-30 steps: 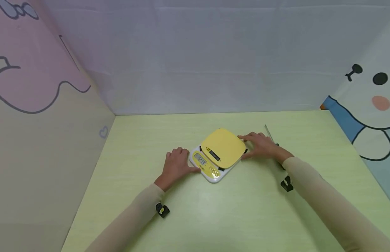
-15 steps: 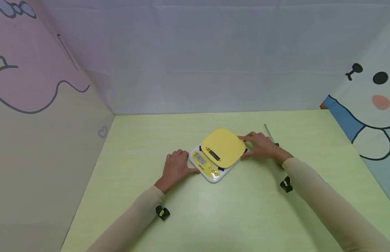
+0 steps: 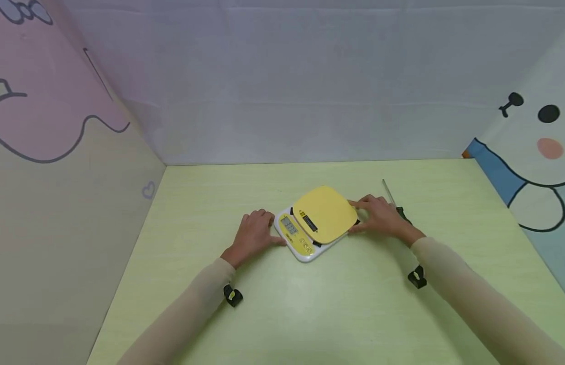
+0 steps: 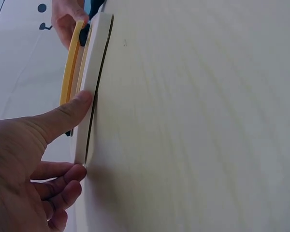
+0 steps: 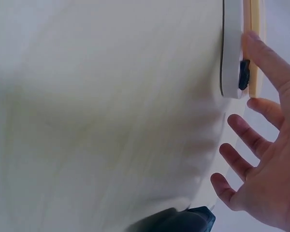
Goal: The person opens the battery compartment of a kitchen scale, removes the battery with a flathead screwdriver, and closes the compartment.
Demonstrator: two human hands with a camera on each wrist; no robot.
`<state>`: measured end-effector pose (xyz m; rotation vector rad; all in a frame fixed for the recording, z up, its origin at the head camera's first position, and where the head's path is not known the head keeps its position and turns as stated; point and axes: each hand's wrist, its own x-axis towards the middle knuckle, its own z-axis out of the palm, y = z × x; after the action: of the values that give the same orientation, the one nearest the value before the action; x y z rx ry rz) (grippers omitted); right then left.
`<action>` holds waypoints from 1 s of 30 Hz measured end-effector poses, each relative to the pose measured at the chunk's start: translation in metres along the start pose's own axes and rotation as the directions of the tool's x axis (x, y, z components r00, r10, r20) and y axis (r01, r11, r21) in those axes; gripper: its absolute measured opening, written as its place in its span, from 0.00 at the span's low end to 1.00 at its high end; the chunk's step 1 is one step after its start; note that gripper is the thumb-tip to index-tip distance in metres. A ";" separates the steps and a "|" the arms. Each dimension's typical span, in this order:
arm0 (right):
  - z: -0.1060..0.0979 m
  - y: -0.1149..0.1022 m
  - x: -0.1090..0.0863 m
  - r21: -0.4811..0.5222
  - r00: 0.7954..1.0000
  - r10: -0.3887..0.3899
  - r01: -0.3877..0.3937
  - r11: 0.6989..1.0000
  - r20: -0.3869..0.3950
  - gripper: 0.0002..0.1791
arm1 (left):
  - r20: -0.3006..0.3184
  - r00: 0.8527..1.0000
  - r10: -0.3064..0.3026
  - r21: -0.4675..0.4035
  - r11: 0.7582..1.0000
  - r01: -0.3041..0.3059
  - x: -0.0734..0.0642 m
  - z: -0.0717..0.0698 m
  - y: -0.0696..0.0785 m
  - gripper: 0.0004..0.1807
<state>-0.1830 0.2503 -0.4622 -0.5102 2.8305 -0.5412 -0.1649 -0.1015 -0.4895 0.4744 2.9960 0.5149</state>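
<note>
A kitchen scale [image 3: 325, 213] with a yellow platform and a white body lies on the table, turned at an angle. My left hand [image 3: 255, 236] grips its left corner. In the left wrist view the thumb [image 4: 82, 99] presses the white side, and the curled fingers meet at the corner. At the right corner, my right hand [image 3: 378, 217] touches the scale with thumb and forefinger, the other fingers spread apart in the right wrist view. Digits show on the scale's display [image 3: 289, 226], too small to read surely.
A screwdriver [image 3: 389, 193] lies just behind my right hand, its dark handle [image 5: 179, 221] also in the right wrist view. The pale green table [image 3: 209, 187] ends at a white back wall [image 3: 282, 91]. Cartoon-printed panels [image 3: 59, 213] flank both sides.
The scale has turned slightly, its front corner shifting a little left. The left thumb has slid back along the edge. The right hand has moved slightly. The display's digits have changed.
</note>
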 end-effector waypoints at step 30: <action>0.037 -0.040 -0.045 -0.043 0.946 0.180 -0.199 0.979 -0.271 0.51 | 0.212 0.953 0.217 -0.021 0.976 -0.217 0.060 -0.017 -0.028 0.38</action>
<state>-0.1200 0.2207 -0.4736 -0.1816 3.1182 -0.5081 -0.2324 -0.1131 -0.4831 0.8107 2.7549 0.4421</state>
